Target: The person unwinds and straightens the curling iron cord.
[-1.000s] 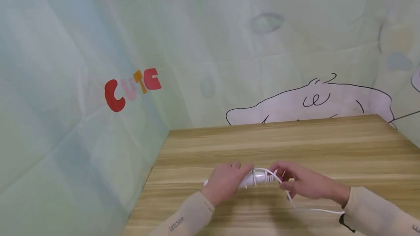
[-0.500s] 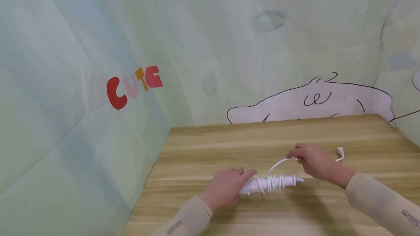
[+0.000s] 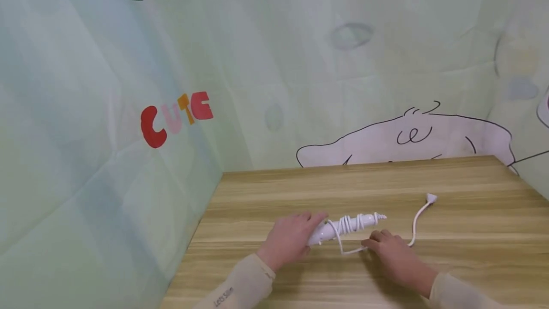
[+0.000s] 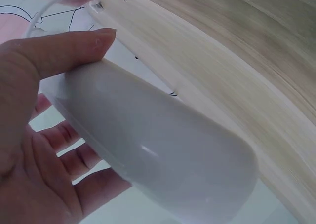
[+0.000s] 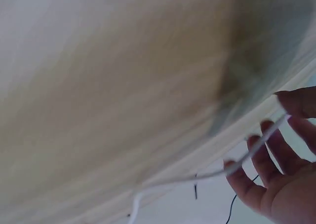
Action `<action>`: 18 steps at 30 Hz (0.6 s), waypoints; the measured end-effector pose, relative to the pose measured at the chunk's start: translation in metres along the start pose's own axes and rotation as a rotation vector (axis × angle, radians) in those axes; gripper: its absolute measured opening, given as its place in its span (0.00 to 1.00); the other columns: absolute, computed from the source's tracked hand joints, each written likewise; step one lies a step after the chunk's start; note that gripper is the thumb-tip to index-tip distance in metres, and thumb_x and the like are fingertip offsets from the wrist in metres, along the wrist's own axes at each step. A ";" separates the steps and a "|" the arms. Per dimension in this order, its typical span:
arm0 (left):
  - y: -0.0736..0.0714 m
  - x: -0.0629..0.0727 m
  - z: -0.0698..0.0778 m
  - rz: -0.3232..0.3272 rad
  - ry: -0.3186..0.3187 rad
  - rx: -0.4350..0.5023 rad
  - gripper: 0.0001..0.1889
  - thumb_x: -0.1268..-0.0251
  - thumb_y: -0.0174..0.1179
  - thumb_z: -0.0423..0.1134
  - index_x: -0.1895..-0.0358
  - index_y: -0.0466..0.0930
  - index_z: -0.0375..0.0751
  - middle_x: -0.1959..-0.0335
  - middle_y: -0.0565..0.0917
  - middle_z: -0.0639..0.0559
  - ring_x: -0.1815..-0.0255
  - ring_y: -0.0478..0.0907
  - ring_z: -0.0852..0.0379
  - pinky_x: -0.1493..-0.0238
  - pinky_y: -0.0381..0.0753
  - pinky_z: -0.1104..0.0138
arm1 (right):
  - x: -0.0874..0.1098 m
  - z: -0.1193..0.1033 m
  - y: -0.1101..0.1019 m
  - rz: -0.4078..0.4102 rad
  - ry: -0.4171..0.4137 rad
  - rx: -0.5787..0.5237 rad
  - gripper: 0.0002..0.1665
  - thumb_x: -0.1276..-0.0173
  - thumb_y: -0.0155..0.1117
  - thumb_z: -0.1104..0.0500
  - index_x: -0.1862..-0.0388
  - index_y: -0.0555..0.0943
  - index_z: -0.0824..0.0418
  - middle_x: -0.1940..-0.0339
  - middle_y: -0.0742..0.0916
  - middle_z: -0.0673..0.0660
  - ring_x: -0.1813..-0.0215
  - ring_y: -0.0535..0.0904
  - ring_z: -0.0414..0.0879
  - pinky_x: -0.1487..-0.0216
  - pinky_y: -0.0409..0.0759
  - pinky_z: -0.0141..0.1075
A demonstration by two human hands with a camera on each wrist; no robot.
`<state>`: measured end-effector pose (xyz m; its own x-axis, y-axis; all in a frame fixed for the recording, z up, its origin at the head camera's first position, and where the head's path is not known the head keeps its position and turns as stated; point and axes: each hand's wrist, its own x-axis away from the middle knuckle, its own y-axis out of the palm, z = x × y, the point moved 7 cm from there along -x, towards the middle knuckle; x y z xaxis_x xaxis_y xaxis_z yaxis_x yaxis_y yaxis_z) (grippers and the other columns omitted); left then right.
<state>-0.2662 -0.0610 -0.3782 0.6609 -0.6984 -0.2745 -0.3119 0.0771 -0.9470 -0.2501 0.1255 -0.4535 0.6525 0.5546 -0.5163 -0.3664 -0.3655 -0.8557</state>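
Observation:
My left hand point(image 3: 286, 240) grips the wide end of a white rod-shaped handheld appliance point(image 3: 322, 234), whose exact kind I cannot tell. Its smooth, rounded body point(image 4: 163, 140) fills the left wrist view, between the thumb and the fingers. Several turns of white power cord point(image 3: 345, 224) are wound around the slimmer handle, which tilts up to the right. To the right of it, my right hand point(image 3: 396, 256) pinches the loose cord point(image 5: 182, 178) between thumb and fingers. The loose end trails past that hand to a white plug point(image 3: 431, 198). My left palm hides part of the wide end in the head view.
The wood-grain table point(image 3: 266, 190) lies beneath both hands. A pale green printed cloth point(image 3: 266, 51) rises behind the table and along its left side.
My right hand has swung from above the handle down to its near side, drawing the cord along. More turns show on the handle than a second ago. My left hand keeps its grip.

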 end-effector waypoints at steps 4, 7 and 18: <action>0.002 -0.003 0.004 -0.015 -0.009 -0.019 0.40 0.59 0.78 0.39 0.38 0.70 0.56 0.64 0.81 0.54 0.71 0.77 0.59 0.79 0.72 0.71 | -0.006 -0.029 -0.001 0.136 -0.050 -0.145 0.30 0.59 0.75 0.69 0.51 0.82 0.64 0.55 0.84 0.56 0.55 0.81 0.52 0.55 0.81 0.48; 0.002 -0.005 0.006 -0.017 -0.014 -0.038 0.40 0.59 0.77 0.38 0.38 0.70 0.56 0.65 0.81 0.54 0.71 0.77 0.60 0.79 0.72 0.71 | -0.013 -0.046 -0.001 0.180 -0.017 -0.391 0.24 0.50 0.76 0.68 0.52 0.81 0.64 0.55 0.86 0.53 0.54 0.82 0.47 0.54 0.81 0.45; 0.013 -0.008 0.009 -0.106 -0.037 -0.089 0.40 0.58 0.78 0.40 0.38 0.69 0.59 0.64 0.81 0.53 0.72 0.76 0.58 0.78 0.72 0.69 | -0.021 -0.057 -0.036 0.158 -0.037 -0.463 0.18 0.47 0.71 0.75 0.58 0.83 0.61 0.67 0.76 0.45 0.68 0.69 0.31 0.73 0.72 0.25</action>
<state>-0.2700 -0.0481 -0.3898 0.7174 -0.6727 -0.1813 -0.2972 -0.0602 -0.9529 -0.2128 0.0840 -0.4100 0.5854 0.4886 -0.6470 -0.1202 -0.7369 -0.6652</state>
